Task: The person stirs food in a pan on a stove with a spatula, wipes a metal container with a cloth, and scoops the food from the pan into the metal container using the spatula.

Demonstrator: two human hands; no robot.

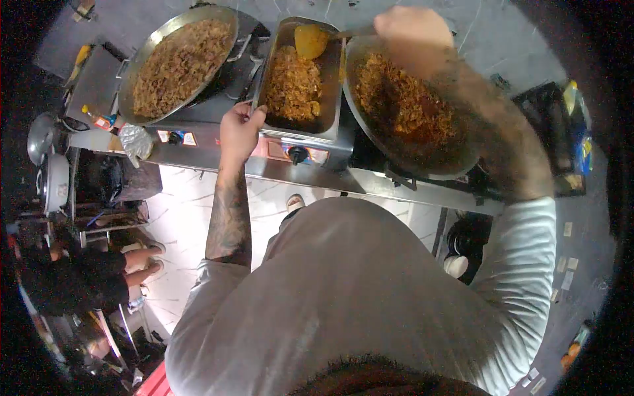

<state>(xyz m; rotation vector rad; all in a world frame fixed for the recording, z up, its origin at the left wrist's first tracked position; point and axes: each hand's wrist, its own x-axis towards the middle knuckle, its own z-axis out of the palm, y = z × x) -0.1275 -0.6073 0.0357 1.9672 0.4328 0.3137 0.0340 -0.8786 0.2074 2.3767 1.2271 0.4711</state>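
Note:
My left hand (241,131) is closed on the near left corner of a rectangular steel tray (330,136). In the tray lies orange-brown shredded food (290,86). My right hand (416,41), slightly blurred, is closed round the handle of a spatula (310,42). The spatula's sauce-coated head is over the far end of the tray. Below my right hand stands a large round wok (456,168) with similar reddish shredded food (403,105); my forearm covers part of it.
A second wok (228,20) with browned food stands at the left on the steel stove (198,142). Near it are a silver mitt-like piece (135,142) and a bottle (99,120). Another person (99,277) is at the lower left. Lidded pots (56,181) stand at the left.

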